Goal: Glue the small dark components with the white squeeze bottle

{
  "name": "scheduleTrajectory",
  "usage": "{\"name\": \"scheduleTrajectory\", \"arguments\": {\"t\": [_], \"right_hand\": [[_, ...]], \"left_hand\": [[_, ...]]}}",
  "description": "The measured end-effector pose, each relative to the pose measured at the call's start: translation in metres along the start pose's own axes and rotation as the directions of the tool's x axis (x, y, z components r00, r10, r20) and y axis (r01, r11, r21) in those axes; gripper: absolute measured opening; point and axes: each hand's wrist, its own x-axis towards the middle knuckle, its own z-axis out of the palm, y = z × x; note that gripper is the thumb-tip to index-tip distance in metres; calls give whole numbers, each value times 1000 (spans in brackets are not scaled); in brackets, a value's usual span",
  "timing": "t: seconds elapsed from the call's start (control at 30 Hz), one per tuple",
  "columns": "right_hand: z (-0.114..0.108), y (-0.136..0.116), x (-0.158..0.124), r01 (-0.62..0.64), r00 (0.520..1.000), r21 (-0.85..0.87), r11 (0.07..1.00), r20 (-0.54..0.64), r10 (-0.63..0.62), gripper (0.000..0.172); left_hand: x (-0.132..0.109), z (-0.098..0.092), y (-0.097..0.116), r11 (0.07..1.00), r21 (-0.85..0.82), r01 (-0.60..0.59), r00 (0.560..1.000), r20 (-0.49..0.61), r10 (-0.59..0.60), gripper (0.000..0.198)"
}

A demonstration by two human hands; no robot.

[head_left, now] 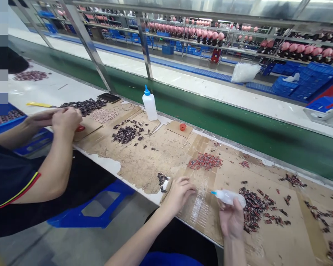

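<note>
My right hand (232, 221) is closed around a small clear squeeze bottle (228, 197) with a blue nozzle that points left. My left hand (180, 193) rests on the cardboard-covered bench with its fingers curled down, pinching something too small to make out. Just left of it lies a little heap of dark small parts (162, 181). A pile of red and dark small parts (254, 208) spreads to the right of the bottle. A tidier cluster of reddish parts (205, 161) lies farther back on the cardboard (155, 159).
A co-worker sits at the left, both hands (58, 119) together over the bench near a red cap (80, 128). A white bottle with a blue top (150, 105) stands at the back edge. Behind runs a green conveyor belt (238, 122). Blue stool (94, 210) below.
</note>
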Motion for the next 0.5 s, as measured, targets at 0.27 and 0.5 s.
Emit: {"name": "scheduleTrajectory", "arguments": {"t": [0.27,0.5], "right_hand": [[26,8,-8,-30,991,-232,972,-135,-1,35],[32,10,-14,25,994,-379,925,-89,-63,41]], "left_hand": [[-5,-6,-11,994,76,76,997,7,-77,24],[-7,-6,-10,991,64,117,993,-9,-116,20]]}}
